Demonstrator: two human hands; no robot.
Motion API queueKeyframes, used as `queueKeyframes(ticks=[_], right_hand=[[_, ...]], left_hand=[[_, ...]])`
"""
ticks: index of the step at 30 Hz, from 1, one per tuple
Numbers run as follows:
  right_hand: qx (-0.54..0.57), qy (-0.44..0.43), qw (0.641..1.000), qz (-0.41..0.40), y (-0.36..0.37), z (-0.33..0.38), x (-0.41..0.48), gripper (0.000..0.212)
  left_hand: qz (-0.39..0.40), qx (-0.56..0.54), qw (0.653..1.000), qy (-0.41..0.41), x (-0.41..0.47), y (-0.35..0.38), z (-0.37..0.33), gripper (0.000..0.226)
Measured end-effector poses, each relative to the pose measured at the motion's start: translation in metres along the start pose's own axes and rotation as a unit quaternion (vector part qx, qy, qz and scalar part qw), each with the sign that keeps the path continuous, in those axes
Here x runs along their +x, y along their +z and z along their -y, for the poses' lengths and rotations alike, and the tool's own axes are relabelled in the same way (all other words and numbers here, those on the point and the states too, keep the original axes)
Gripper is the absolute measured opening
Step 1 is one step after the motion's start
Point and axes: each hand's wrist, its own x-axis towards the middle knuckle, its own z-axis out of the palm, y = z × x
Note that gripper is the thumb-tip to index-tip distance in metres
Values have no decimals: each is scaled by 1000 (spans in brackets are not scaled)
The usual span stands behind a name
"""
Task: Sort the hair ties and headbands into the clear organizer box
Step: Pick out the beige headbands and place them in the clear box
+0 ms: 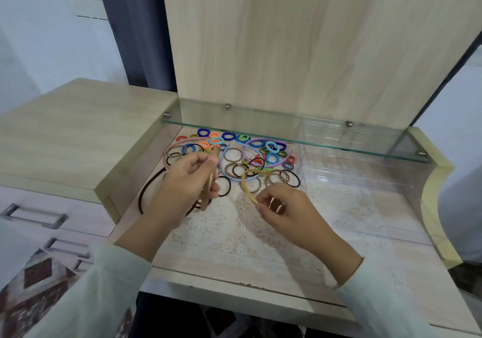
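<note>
Left hand [191, 178]: seen left of the frame's centre, closed around a beige headband [210, 181], which is gripped between thumb and fingers and runs steeply from near the hair-tie pile down to below the palm.
Right hand [280, 207]: seen just right of centre, thumb and fingertips pinched narrowly on the lower end of a yellow headband [246, 183], whose arc curves up and over toward the pile.
Hair ties [234, 152]: spread in a loose pile in the upper middle of the desk surface; thick blue, orange, green and teal loops lie toward the back, thin black and brown elastics toward the front.
Other headbands: a pink headband [173, 146] is found at the pile's left edge, a lilac headband [250, 143] at the right part of the pile, a dark brown headband [146, 189] partly hidden behind the left hand.
Clear organizer box [352, 165]: set on the right of the desk, just beside the pile, partly under the glass shelf [287, 135]; its contents cannot be told.
Lace mat [234, 233]: laid on the desk under both hands.
</note>
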Motion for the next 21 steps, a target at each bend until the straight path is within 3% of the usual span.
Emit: queueKeyframes(ticks=[8,21], right_hand=[[184,116,975,-45,-18,14,18,5],[413,202,885,-72,-38,27,41,10]], left_hand=[[-20,-36,999,-23,12,0,-10,18],[30,-56,995,-72,22,-2,0,18]])
